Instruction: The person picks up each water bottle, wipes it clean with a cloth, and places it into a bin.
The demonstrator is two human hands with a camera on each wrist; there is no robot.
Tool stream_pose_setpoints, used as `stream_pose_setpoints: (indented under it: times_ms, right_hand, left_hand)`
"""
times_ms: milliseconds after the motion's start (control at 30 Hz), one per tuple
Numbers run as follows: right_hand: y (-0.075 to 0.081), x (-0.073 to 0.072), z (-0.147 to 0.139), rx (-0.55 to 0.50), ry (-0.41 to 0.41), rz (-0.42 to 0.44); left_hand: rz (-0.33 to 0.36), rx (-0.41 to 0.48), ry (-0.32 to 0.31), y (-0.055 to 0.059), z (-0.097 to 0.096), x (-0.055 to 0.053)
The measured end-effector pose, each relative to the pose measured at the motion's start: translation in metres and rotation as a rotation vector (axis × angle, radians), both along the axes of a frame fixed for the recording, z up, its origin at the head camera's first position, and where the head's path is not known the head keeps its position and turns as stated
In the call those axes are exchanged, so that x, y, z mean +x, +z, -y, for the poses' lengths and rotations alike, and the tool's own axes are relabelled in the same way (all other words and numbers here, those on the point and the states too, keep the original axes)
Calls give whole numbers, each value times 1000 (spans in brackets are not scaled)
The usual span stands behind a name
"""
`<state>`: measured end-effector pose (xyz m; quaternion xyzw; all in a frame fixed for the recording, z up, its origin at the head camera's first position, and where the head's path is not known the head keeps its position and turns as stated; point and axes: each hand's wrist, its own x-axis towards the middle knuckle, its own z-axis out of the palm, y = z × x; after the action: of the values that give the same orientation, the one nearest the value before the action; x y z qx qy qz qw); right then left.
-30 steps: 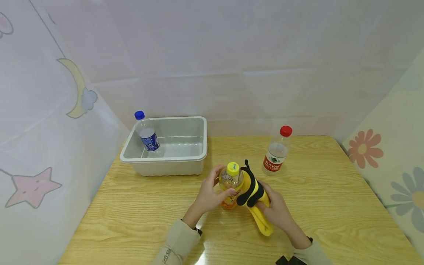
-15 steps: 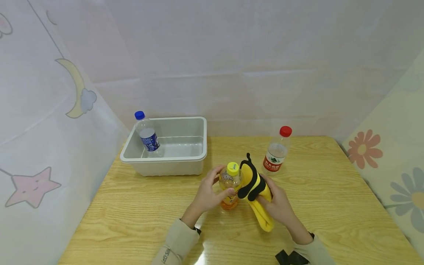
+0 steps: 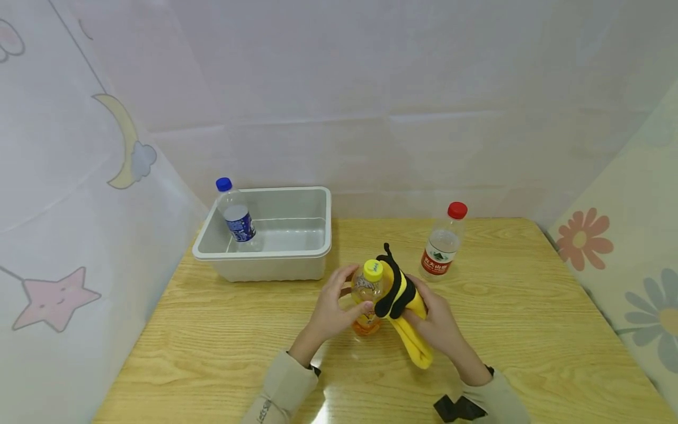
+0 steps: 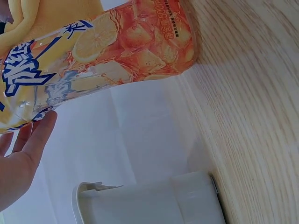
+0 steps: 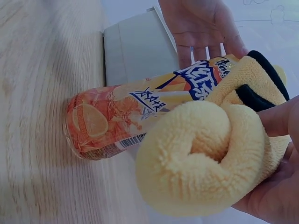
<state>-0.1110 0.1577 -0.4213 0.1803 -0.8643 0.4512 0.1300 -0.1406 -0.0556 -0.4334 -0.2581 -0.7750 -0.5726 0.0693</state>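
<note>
A clear plastic drink bottle (image 3: 366, 323) with a yellow cap and an orange label stands upright on the table. My left hand (image 3: 332, 307) holds it around the side, thumb in front, fingers behind. In my right hand (image 3: 441, 323) is a folded yellow towel (image 3: 415, 343) with black trim, gripped so that its upper part lies against the bottle's right side. The right wrist view shows the towel's thick rolled end (image 5: 187, 182) close to the camera, with the orange-slice label (image 5: 88, 120) behind it. Towel and bottle also touch in the left wrist view, fingertips (image 4: 44, 130) near the label.
At the back left stands a grey plastic bin (image 3: 265, 256), with a blue-capped bottle (image 3: 241, 228) tilted inside it. A red-capped bottle (image 3: 438, 254) stands behind my right hand. A printed cloth (image 3: 360, 153) hangs around the wooden table (image 3: 529, 330).
My right hand has moved the towel up slightly, then left across the bottle's upper side, with its black edge now closer to the cap. The left hand and the bottle have stayed in place.
</note>
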Motion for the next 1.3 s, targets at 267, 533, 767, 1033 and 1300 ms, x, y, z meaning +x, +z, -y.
stream_pose_setpoints:
  times_ms: [267, 533, 767, 1033, 1300]
  right_hand:
    - [0, -5, 7, 14, 15, 39]
    - [-5, -9, 9, 4, 13, 55]
    - [-11, -11, 10, -38, 29, 95]
    - [-16, -11, 13, -40, 16, 127]
    - [-27, -10, 16, -81, 22, 124]
  left_hand:
    - [-3, 13, 7, 2, 0, 2]
    - [18, 17, 21, 1, 0, 1]
    - [27, 16, 18, 2, 1, 1]
    - [36, 16, 9, 1, 1, 1]
    - [21, 23, 5, 1, 1, 1]
